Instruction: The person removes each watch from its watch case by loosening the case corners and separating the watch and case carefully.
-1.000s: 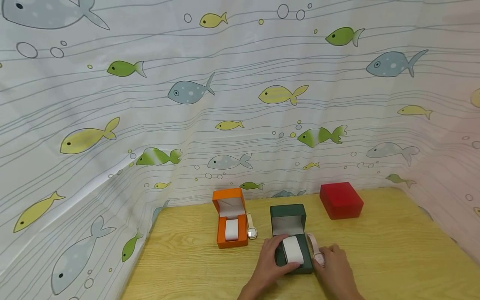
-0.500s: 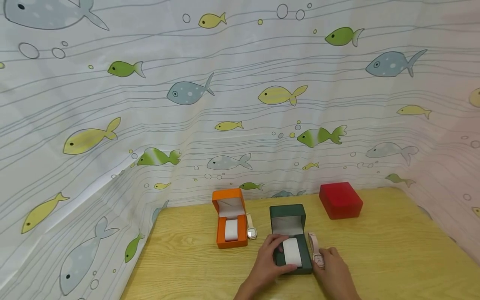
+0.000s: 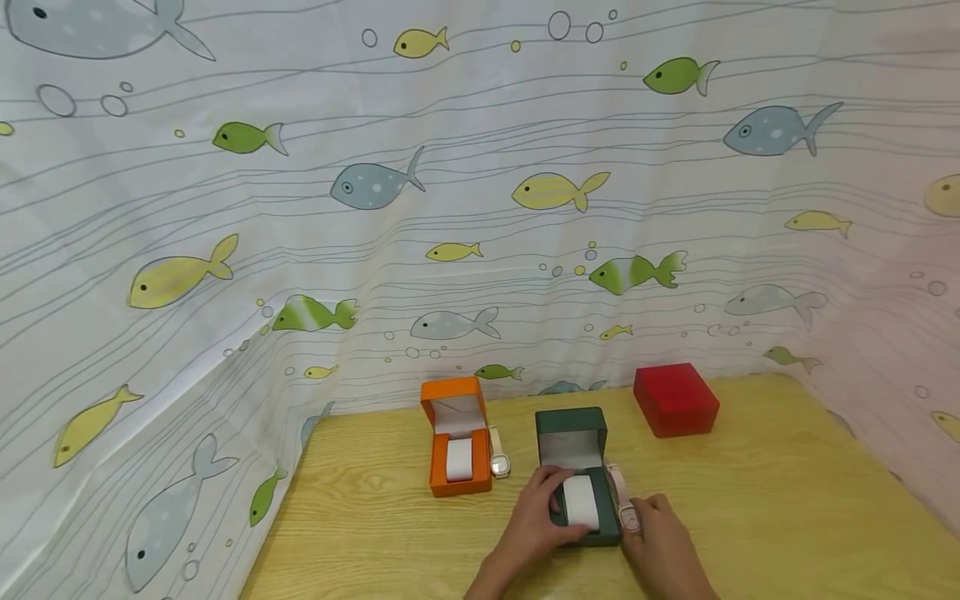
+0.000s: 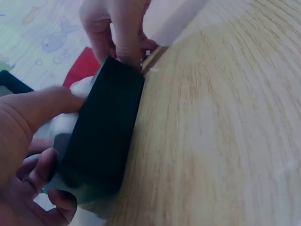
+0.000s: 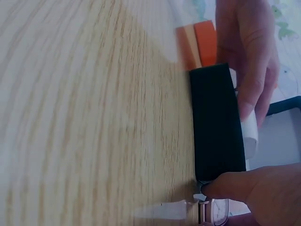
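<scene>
The right hand (image 3: 663, 542) has slid the pink watch (image 3: 624, 504) against the green box (image 3: 581, 487); they now touch.

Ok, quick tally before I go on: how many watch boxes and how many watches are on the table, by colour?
Orange box, open: 1
Green box, open, left hand gripping it: 1
Red box, closed: 1
Pale watch beside the orange box: 1
Pink watch beside the green box, under the right hand: 1
Total: 3 boxes, 2 watches, 5 things.

Open desk (image 3: 787, 500) lay right of the hands; the orange box (image 3: 457, 437) stood left, the red box (image 3: 677, 400) behind, curtain (image 3: 225, 292) enclosing.
</scene>
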A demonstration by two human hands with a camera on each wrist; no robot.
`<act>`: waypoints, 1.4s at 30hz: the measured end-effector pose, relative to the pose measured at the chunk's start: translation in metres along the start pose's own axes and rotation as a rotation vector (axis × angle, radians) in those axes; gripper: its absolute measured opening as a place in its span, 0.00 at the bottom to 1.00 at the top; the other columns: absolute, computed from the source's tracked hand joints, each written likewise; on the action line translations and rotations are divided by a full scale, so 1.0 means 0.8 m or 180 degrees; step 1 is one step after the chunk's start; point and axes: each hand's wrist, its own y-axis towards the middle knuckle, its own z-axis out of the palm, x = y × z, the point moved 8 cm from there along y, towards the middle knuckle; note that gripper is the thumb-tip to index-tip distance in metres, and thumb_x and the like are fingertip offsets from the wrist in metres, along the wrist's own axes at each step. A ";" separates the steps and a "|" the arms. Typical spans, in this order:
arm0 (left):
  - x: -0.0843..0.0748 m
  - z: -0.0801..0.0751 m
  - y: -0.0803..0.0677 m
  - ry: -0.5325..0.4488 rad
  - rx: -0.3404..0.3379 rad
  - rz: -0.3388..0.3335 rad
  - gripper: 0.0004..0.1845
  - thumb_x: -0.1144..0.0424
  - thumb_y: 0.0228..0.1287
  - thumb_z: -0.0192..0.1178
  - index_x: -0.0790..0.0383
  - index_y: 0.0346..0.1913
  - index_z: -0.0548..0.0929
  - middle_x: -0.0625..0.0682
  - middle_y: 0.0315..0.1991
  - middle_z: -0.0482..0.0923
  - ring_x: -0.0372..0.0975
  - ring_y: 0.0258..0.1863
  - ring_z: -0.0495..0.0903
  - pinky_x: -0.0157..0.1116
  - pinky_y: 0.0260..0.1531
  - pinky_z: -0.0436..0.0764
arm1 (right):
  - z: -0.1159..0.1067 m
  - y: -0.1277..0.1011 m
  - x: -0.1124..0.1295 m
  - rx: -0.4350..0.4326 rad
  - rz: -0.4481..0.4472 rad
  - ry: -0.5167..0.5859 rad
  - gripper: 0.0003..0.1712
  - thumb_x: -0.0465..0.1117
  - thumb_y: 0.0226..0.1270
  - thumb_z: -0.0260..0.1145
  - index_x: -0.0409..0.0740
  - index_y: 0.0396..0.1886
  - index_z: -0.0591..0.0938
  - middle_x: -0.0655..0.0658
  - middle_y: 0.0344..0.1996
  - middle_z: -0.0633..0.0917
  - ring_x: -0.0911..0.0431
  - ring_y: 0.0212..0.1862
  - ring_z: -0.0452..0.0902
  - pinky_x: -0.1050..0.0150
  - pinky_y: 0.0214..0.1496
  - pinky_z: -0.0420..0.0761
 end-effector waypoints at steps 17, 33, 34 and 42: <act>-0.005 0.005 -0.013 -0.0069 -0.0073 0.0277 0.25 0.50 0.67 0.68 0.52 0.64 0.81 0.55 0.65 0.75 0.42 0.59 0.72 0.29 0.50 0.77 | 0.002 0.008 -0.004 0.0597 0.0101 0.0002 0.31 0.37 0.67 0.68 0.24 0.65 0.74 0.35 0.51 0.79 0.48 0.48 0.81 0.41 0.59 0.82; -0.004 0.011 -0.016 0.0183 -0.0097 0.0143 0.30 0.45 0.63 0.71 0.44 0.67 0.78 0.51 0.69 0.71 0.46 0.64 0.69 0.40 0.59 0.78 | -0.012 0.016 0.007 0.0344 -0.0247 0.0127 0.22 0.35 0.60 0.75 0.30 0.52 0.83 0.46 0.32 0.81 0.56 0.35 0.71 0.62 0.39 0.75; -0.001 0.011 -0.015 0.0191 -0.0107 0.0101 0.30 0.44 0.63 0.70 0.44 0.67 0.78 0.51 0.70 0.70 0.45 0.64 0.69 0.40 0.59 0.78 | -0.010 0.018 0.006 0.0345 -0.0235 0.0121 0.22 0.36 0.60 0.75 0.30 0.53 0.83 0.46 0.34 0.82 0.56 0.36 0.71 0.61 0.41 0.77; 0.007 -0.008 -0.006 0.0296 -0.0350 0.0018 0.29 0.46 0.62 0.71 0.49 0.65 0.78 0.52 0.70 0.72 0.47 0.64 0.71 0.43 0.60 0.79 | 0.001 0.034 0.011 0.0296 -0.0177 0.0282 0.23 0.33 0.64 0.72 0.32 0.58 0.81 0.42 0.46 0.87 0.56 0.41 0.76 0.55 0.47 0.83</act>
